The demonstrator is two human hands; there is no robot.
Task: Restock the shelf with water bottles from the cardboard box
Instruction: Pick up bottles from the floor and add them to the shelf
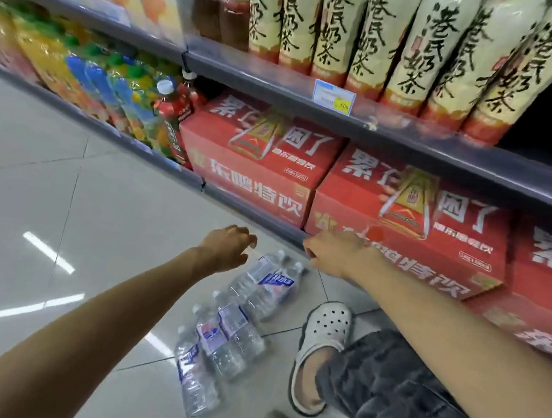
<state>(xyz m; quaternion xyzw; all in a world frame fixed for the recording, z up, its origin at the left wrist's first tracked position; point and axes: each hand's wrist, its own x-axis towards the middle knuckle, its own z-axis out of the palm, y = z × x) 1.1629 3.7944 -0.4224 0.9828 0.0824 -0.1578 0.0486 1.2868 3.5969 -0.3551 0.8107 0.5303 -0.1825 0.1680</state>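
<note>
Both forearms reached up from the lower frame over five water bottles (233, 326) lying on the floor (67, 188) at lower centre, beside a white clog (322, 344). At mid-frame, the left hand (227, 248) hovered with released, loosely curled fingers above the farthest bottle, holding nothing; the right hand (334, 251) rested by the bottom shelf edge (257, 218), its grip also empty. Judging by this, pickup came next. Red drink cartons (259, 160) filled that shelf, leaving no evident gap; milk tea bottles (418, 44) lined the upper right. No cardboard box showed.
</note>
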